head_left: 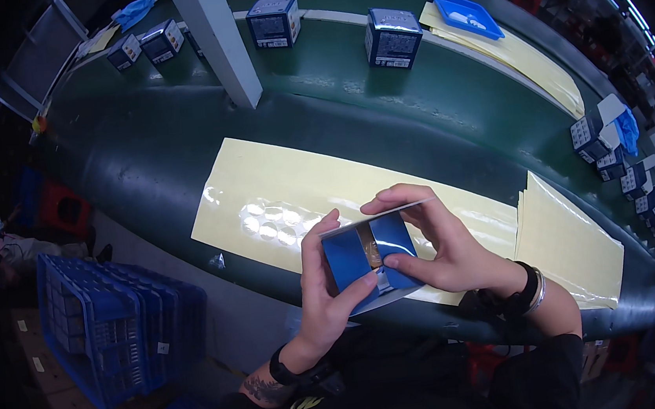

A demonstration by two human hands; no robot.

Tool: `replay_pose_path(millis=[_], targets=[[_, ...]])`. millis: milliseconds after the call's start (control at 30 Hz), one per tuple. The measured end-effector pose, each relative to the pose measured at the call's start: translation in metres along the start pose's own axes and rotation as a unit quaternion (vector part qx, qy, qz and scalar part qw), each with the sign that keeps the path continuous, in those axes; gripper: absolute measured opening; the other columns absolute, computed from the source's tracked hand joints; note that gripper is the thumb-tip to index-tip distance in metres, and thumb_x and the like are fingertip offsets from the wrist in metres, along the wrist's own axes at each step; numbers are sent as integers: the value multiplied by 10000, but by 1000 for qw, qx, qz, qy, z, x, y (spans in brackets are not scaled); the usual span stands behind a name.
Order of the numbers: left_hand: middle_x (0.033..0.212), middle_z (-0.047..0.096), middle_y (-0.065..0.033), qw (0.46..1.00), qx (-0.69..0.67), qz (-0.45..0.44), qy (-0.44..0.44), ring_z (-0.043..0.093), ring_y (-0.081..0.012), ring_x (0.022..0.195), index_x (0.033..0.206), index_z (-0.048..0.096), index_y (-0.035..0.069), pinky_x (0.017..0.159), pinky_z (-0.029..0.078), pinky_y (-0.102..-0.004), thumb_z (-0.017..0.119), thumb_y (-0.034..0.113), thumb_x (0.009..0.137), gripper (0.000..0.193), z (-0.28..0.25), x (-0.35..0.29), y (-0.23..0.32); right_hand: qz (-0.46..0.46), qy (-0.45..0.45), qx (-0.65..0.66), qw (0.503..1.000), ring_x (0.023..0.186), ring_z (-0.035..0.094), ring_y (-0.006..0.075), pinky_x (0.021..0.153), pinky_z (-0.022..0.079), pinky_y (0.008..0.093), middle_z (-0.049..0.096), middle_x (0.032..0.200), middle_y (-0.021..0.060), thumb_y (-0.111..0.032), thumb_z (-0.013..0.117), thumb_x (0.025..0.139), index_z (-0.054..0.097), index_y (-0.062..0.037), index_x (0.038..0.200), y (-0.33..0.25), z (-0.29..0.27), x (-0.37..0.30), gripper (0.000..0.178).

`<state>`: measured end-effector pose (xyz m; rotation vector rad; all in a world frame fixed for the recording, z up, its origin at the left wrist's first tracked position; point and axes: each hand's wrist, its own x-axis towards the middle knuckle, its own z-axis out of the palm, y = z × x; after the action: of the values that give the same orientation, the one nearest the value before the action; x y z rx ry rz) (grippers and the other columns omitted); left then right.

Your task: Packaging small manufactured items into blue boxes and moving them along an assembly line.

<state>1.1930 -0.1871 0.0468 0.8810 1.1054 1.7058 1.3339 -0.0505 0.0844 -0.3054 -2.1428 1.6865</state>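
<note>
Between my two hands is a small blue cardboard box [344, 258], its end with blue flaps facing up toward me. My left hand [324, 291] grips the box's left side, its thumb pressing on a flap. Fingers of my right hand [442, 252] wrap the far and right side, and that thumb rests near the gap between the flaps. Something brownish shows in the gap; I cannot make out what it is. Beneath the box lies a pale yellow sticker sheet [293, 172] with clear round stickers [270, 222] on its left part.
A stack of yellow sheets [576, 244] lies at the right. Beyond stand blue boxes [392, 36], a post [217, 41] and a blue tray [467, 13] on more sheets. Several boxes [593, 135] line the right side. Blue crates [118, 327] stand at the left, below the green table [142, 159].
</note>
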Motion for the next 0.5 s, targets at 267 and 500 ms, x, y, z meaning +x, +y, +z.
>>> replay_pose_path(millis=[267,500], targets=[[1357,418,-213,914,260,246,-192,410,-360,1268,1104,607,37,1036,336,-484,637,186,808,333,-33,21,24,-217,-15,-306,927,1254,467,336,1076,319,498,518,1320,163,29,647,752,593,-96,1182,4,-13,-12,451],[1300,473,-218,900,316,254,-158,419,-391,1258,1225,540,46,1061,318,-469,703,176,772,499,-18,9,23,-78,-103,-257,958,1270,441,391,1037,358,511,508,1349,156,-68,751,704,605,-75,1190,-35,-18,-14,508]])
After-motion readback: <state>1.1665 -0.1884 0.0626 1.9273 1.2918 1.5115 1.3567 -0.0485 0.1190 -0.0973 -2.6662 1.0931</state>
